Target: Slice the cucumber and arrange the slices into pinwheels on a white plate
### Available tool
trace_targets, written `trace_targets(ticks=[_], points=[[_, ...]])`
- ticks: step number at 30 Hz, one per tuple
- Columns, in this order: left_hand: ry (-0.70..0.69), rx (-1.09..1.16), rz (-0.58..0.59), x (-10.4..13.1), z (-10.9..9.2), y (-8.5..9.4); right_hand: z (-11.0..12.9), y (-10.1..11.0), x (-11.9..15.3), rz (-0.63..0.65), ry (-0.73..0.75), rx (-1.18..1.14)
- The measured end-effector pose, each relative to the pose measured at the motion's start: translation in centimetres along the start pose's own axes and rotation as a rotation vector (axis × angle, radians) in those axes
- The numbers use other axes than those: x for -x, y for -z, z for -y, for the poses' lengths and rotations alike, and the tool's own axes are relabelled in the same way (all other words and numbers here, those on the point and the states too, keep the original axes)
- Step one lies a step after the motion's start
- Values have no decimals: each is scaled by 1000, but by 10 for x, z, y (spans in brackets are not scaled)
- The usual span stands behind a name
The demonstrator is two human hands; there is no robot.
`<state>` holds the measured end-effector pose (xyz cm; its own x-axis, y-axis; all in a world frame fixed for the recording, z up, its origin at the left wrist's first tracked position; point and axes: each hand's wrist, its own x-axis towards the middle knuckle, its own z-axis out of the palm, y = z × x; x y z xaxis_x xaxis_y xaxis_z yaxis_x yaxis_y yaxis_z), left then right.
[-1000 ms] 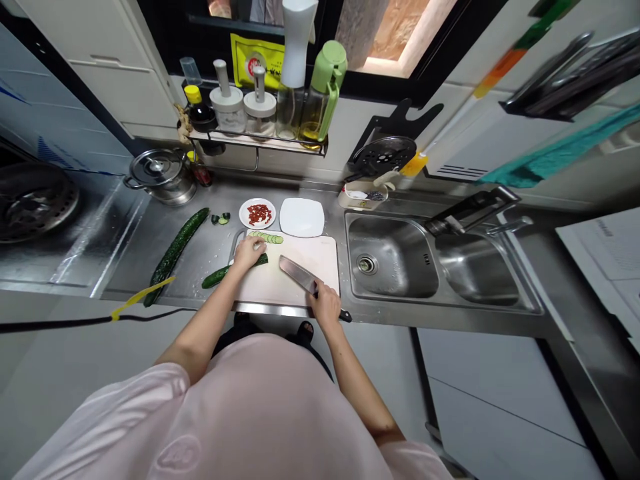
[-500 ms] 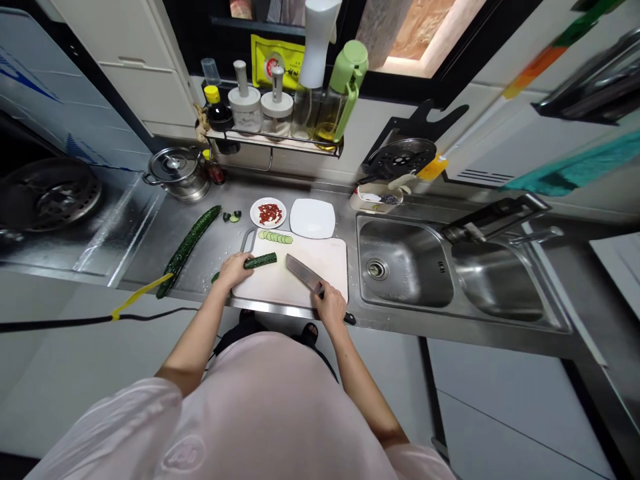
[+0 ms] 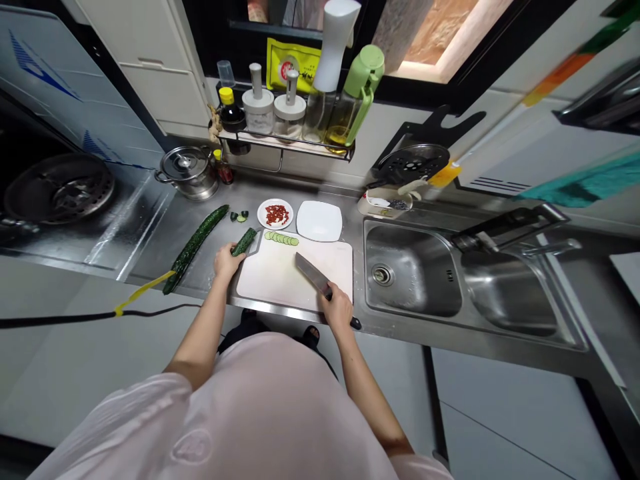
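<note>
My left hand [image 3: 227, 262] is closed round a piece of cucumber [image 3: 245, 241], just off the left edge of the white cutting board [image 3: 270, 277]. The cucumber's far end points up and to the right; its near part is hidden by my hand. In my right hand [image 3: 337, 307] is a kitchen knife [image 3: 313, 273], gripped by its black handle, with the blade slanting over the board. A row of cucumber slices [image 3: 281, 238] lies along the board's far edge. To the left, a long whole cucumber [image 3: 196, 249] rests on the steel counter.
Behind the board stand a plate of chopped red pieces [image 3: 275, 225] and a white square plate [image 3: 319, 221]. Small cucumber ends [image 3: 239, 216] lie nearby. A double sink [image 3: 411, 267] is on the right, a lidded pot [image 3: 187, 173] at back left, and a condiment shelf [image 3: 287, 140] above.
My left hand has carried the cucumber piece off the board to the left and turned it to point away from me. My right hand still holds the knife over the board.
</note>
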<state>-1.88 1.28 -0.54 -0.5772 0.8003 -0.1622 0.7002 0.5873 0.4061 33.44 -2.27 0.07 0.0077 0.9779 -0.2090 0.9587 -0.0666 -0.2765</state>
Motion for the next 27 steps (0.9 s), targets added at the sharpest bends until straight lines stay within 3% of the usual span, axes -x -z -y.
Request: trace_targets(ticks=[7,16,27], points=[[166,11,26,-13,-3,4,-2,-1,-1,-22,-6,-16],[169,-24,69,-17,-3,-1,-1,-3,0,-38,-7,-42],[114,-111,-1,-11,0,-3,0,7,0,-38,-57,-101]])
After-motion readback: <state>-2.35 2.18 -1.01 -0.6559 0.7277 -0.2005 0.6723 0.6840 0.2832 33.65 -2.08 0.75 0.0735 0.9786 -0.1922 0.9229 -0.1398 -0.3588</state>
